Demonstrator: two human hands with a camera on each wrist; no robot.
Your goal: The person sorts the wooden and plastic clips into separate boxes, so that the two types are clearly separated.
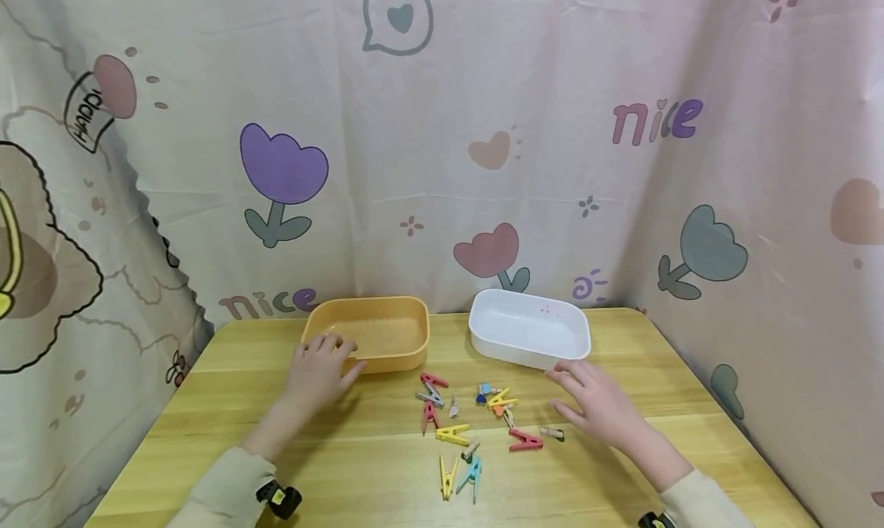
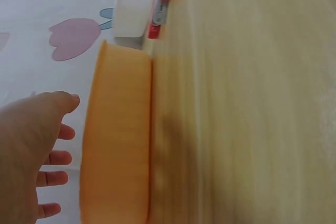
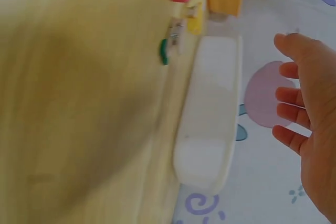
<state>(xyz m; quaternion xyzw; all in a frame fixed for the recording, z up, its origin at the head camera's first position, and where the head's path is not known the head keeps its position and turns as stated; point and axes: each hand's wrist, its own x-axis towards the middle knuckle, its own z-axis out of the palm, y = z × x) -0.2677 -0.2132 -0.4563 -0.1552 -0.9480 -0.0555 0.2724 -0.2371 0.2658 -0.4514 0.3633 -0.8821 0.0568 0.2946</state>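
In the head view my left hand [image 1: 320, 374] hovers by the near left side of an orange-yellow basin [image 1: 414, 353], fingers spread and nothing in them. My right hand [image 1: 597, 401] is held near the front right corner of a white basin [image 1: 507, 351], fingers loosely bent and holding nothing. Between the hands several clothespins lie scattered on the table: a red clothespin [image 1: 526, 440], a yellow clothespin [image 1: 452, 434], a teal clothespin [image 1: 471, 478] and others. Nearest my right hand is a small wooden clip [image 1: 552, 433] with a dark green end. The wrist views show both hands apart from the basin walls.
Both basins stand at the back of the wooden table [image 1: 373, 474], close to a printed curtain [image 1: 414, 167] that hangs behind and along both sides. A gap of table separates the two basins.
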